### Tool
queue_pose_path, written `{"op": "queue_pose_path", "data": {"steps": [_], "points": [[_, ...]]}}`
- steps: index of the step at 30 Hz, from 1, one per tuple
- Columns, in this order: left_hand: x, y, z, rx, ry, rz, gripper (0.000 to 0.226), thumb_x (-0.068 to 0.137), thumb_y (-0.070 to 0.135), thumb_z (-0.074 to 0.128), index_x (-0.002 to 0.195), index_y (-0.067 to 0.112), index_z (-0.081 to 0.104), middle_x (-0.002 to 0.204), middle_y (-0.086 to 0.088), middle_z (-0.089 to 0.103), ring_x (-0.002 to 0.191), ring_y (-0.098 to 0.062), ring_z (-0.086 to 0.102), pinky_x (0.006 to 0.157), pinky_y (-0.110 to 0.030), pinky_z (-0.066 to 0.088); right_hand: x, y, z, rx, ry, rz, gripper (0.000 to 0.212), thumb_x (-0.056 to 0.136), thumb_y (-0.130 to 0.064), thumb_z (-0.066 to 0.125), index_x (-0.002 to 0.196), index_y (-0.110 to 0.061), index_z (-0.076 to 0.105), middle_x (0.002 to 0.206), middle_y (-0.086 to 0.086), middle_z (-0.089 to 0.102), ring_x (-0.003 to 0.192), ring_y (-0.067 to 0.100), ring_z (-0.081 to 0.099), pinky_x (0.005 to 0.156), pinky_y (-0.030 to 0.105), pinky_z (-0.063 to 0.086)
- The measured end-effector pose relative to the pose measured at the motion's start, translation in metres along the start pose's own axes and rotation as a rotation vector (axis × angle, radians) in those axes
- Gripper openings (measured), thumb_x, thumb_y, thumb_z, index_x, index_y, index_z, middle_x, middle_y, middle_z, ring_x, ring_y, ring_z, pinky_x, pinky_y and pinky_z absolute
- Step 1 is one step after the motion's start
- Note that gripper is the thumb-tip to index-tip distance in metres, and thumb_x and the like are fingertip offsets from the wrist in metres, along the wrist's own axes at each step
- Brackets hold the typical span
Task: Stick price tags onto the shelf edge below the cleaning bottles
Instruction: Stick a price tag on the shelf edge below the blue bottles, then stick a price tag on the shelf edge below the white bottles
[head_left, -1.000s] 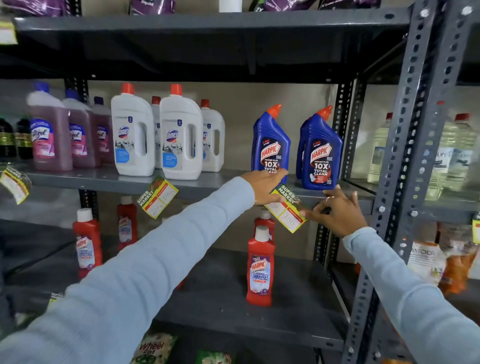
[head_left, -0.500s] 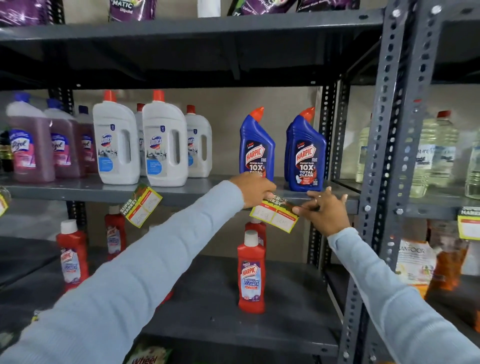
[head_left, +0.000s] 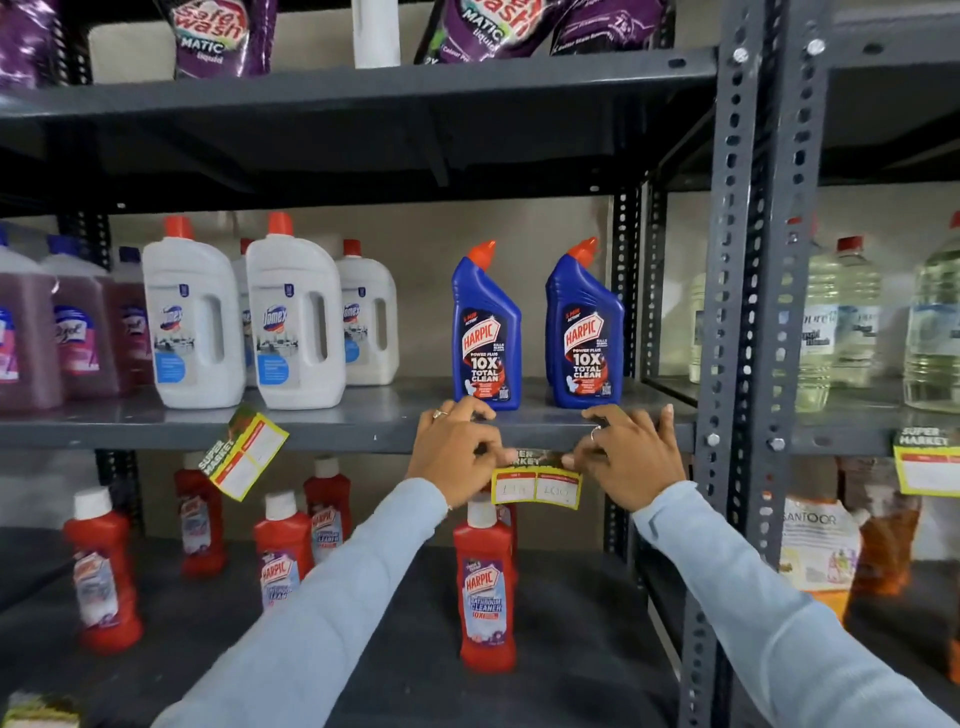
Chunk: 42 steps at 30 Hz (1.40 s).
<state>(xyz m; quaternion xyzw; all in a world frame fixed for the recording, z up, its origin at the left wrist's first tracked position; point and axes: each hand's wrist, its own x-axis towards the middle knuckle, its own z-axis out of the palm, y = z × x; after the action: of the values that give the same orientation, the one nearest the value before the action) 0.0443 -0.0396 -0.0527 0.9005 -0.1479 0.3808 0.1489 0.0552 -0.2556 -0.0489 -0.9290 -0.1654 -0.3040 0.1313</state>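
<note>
Two hands hold one price tag (head_left: 536, 486) against the shelf edge (head_left: 363, 435), just below the blue bottles (head_left: 485, 332). From the head view, the left hand (head_left: 457, 449) and the right hand (head_left: 626, 454) each pinch a top corner. To do it well, I think both thumbs should press the top strip flat and level, unlike the tilted tag (head_left: 244, 451) further left.

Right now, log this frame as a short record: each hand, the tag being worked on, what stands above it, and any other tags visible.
left hand: pinching the tag's top left at the shelf edge
right hand: pinching the tag's top right
price tag: level, hanging below the edge
above tag: two blue Harpic bottles
other tags: tilted tag under white Domex bottles; another tag on the neighbouring rack
</note>
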Motion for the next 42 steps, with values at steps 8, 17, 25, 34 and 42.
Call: {"op": "queue_pose_path", "data": {"steps": [8,17,25,34,42], "points": [[0.018,-0.001,-0.003,-0.018,0.032,-0.035,0.023,0.08,0.046,0.063,0.077,0.023,0.065,0.097,0.005,0.061,0.096,-0.011,0.045,0.08,-0.031,0.031,0.015,-0.004,-0.018,0.16,-0.021,0.097,0.023,0.083,-0.048,0.06,0.078,-0.029,0.07,0.108,-0.006,0.065,0.116,0.024,0.052,0.111,0.068,0.017],[0.02,-0.002,0.001,0.033,0.066,0.025,0.027,0.081,0.047,0.061,0.068,0.024,0.053,0.097,0.005,0.061,0.098,-0.011,0.046,0.08,-0.03,0.033,0.008,-0.007,-0.002,0.013,0.145,0.058,0.032,0.082,-0.054,0.058,0.079,-0.024,0.068,0.107,-0.005,0.062,0.104,0.02,0.058,0.107,0.062,0.031],[0.013,-0.025,-0.001,-0.223,0.076,-0.01,0.04,0.075,0.029,0.073,0.051,0.017,0.044,0.098,0.007,0.066,0.101,-0.009,0.055,0.078,-0.025,0.048,0.019,0.003,-0.016,0.286,0.179,0.231,0.04,0.058,-0.048,0.083,0.067,-0.018,0.057,0.071,-0.008,0.062,0.074,0.014,0.059,0.062,0.027,0.047],[-0.058,-0.103,-0.07,-0.3,0.123,0.113,0.032,0.082,0.03,0.064,0.112,0.026,0.053,0.127,0.005,0.058,0.123,-0.006,0.048,0.101,-0.027,0.039,0.005,-0.093,-0.008,0.402,0.317,0.108,0.028,0.083,-0.001,0.063,0.109,-0.013,0.062,0.114,0.009,0.066,0.109,0.024,0.061,0.086,0.026,0.045],[-0.131,-0.253,-0.159,-0.05,0.387,-0.144,0.03,0.084,0.043,0.055,0.102,0.019,0.054,0.126,-0.012,0.052,0.126,-0.029,0.043,0.104,-0.041,0.034,0.04,-0.306,0.044,0.425,-0.127,-0.238,0.047,0.093,-0.022,0.053,0.137,-0.008,0.042,0.143,0.012,0.045,0.133,0.025,0.041,0.11,0.03,0.031]]}}
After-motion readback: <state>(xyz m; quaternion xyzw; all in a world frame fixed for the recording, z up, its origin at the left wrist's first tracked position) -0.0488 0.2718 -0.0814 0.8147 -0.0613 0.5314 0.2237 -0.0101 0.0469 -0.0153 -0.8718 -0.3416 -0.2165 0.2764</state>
